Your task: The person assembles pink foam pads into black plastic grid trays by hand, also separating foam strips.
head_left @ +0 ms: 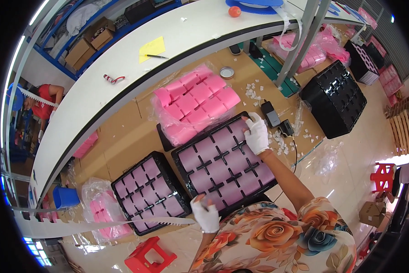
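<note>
Head view: your black plastic tray point(180, 170), frame centre, looks filled with purple rounded pieces point(229, 164), pink rounded pieces point(197, 96) lying outside above; right hand point(257, 134) curled at its upper corner, left hand point(206, 214) loosely bent, grips impossible to tell.

Left tray point(171, 176) and right tray point(182, 171) side by side on cardboard point(122, 122). Left hand point(205, 214) at right tray's near-left corner; right hand point(257, 134) at its far-right corner. Bundle point(199, 98) behind. Counter point(87, 99) beyond, pen point(156, 56) on paper point(154, 46). Stool point(140, 249) on floor point(200, 259), nearer.
</note>
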`<control>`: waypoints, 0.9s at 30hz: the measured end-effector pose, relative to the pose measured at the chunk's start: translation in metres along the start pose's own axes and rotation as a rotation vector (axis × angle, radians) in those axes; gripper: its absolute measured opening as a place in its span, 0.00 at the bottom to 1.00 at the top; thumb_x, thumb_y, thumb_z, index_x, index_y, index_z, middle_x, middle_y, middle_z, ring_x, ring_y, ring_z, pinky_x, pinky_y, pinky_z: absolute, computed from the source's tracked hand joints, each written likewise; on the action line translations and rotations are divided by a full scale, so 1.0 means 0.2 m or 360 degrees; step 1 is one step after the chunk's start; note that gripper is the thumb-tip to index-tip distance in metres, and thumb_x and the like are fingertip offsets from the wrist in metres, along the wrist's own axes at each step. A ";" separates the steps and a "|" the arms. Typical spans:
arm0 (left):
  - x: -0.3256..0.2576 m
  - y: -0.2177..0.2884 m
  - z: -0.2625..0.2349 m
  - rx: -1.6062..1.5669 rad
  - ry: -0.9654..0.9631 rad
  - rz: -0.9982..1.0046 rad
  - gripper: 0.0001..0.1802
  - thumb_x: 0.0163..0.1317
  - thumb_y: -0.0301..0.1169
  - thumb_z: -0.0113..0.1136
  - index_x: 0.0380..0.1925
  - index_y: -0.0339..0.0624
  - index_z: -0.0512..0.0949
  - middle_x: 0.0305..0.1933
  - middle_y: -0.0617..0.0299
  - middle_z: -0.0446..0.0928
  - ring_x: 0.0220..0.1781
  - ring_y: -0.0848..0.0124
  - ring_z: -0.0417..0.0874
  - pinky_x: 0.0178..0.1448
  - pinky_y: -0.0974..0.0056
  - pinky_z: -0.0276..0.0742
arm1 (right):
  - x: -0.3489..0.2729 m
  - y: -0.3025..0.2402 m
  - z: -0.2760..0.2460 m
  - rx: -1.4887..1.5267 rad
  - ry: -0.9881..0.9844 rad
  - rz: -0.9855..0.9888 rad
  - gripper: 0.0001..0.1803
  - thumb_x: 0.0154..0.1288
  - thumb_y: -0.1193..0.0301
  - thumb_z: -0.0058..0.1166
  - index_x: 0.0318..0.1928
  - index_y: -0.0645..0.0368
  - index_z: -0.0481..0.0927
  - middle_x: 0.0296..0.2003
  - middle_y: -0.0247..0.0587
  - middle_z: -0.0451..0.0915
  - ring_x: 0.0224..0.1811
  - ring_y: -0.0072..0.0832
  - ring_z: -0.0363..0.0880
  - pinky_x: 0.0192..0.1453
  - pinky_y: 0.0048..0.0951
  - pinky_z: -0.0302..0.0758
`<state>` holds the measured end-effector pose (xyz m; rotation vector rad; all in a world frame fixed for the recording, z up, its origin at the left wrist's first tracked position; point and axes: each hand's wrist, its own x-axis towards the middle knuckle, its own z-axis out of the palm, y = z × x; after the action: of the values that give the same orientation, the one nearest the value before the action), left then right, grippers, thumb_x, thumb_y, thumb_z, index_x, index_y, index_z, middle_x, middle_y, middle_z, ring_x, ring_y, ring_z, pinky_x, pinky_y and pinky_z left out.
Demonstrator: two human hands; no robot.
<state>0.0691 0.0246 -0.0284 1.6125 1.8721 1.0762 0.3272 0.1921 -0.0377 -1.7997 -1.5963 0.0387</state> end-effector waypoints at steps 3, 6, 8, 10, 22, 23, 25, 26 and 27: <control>0.16 0.14 0.11 -0.0137 -0.0431 -0.0149 0.15 0.53 0.24 0.56 0.43 0.39 0.72 0.36 0.57 0.73 0.35 0.69 0.76 0.39 0.67 0.72 | -0.13 0.02 0.05 0.0360 -0.0013 0.0019 0.17 0.50 0.80 0.52 0.43 0.56 0.77 0.44 0.45 0.72 0.44 0.39 0.73 0.47 0.33 0.72; 0.34 0.05 0.38 -0.0336 -0.0327 0.0181 0.14 0.57 0.21 0.52 0.45 0.39 0.72 0.37 0.59 0.75 0.32 0.74 0.76 0.36 0.70 0.73 | -0.19 -0.04 0.10 0.0643 -0.0160 0.0086 0.14 0.55 0.82 0.48 0.42 0.60 0.77 0.37 0.45 0.76 0.36 0.34 0.77 0.41 0.27 0.74; 0.47 0.02 0.51 -0.0421 -0.0473 0.0018 0.16 0.56 0.20 0.51 0.46 0.38 0.71 0.38 0.60 0.75 0.33 0.75 0.77 0.37 0.72 0.73 | -0.19 -0.05 0.18 0.0896 -0.0156 0.0176 0.12 0.55 0.82 0.47 0.41 0.62 0.77 0.35 0.46 0.78 0.35 0.33 0.79 0.40 0.26 0.75; 0.58 -0.12 0.64 -0.0647 -0.0434 -0.0029 0.15 0.56 0.20 0.51 0.45 0.37 0.71 0.34 0.60 0.74 0.32 0.75 0.76 0.36 0.72 0.73 | -0.16 -0.05 0.23 0.0874 -0.0223 0.0241 0.11 0.55 0.82 0.47 0.39 0.62 0.77 0.32 0.45 0.78 0.34 0.32 0.79 0.39 0.25 0.75; 0.75 -0.27 0.58 -0.1547 -0.0419 -0.0431 0.14 0.64 0.31 0.49 0.40 0.28 0.74 0.32 0.56 0.76 0.34 0.69 0.78 0.44 0.67 0.78 | -0.06 0.12 0.31 0.1536 -0.0387 0.0950 0.12 0.57 0.85 0.43 0.41 0.68 0.75 0.35 0.38 0.78 0.37 0.21 0.76 0.44 0.19 0.74; 0.75 -0.25 0.57 -0.1441 -0.0425 -0.0420 0.13 0.64 0.30 0.49 0.40 0.28 0.74 0.32 0.57 0.76 0.33 0.69 0.78 0.43 0.68 0.77 | -0.06 0.12 0.31 0.1516 -0.0379 0.0888 0.12 0.57 0.85 0.43 0.41 0.67 0.75 0.34 0.38 0.78 0.36 0.21 0.76 0.43 0.19 0.74; 0.74 -0.21 0.53 -0.1340 -0.0426 -0.0409 0.12 0.64 0.29 0.48 0.40 0.28 0.74 0.32 0.58 0.76 0.32 0.70 0.78 0.42 0.69 0.77 | -0.09 0.12 0.27 0.1416 -0.0262 0.0806 0.12 0.56 0.85 0.44 0.41 0.67 0.75 0.34 0.38 0.78 0.36 0.21 0.76 0.42 0.19 0.74; 0.71 -0.19 0.48 -0.1382 -0.0377 -0.0493 0.10 0.63 0.26 0.48 0.40 0.30 0.74 0.33 0.59 0.76 0.32 0.71 0.78 0.41 0.70 0.76 | -0.11 0.10 0.22 0.1318 -0.0145 0.0737 0.12 0.56 0.84 0.45 0.41 0.66 0.75 0.34 0.38 0.78 0.37 0.20 0.76 0.41 0.19 0.74; 0.68 -0.17 0.42 -0.1419 -0.0327 -0.0584 0.09 0.61 0.22 0.48 0.40 0.32 0.74 0.34 0.60 0.76 0.31 0.72 0.78 0.39 0.71 0.76 | -0.09 0.01 0.08 0.0862 -0.0125 0.0576 0.14 0.52 0.84 0.48 0.41 0.64 0.75 0.34 0.40 0.78 0.35 0.24 0.77 0.39 0.21 0.74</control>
<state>0.0821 0.1772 -0.0837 0.7908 1.1947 1.2535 0.3181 0.1844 -0.0582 -1.6320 -1.1417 0.6524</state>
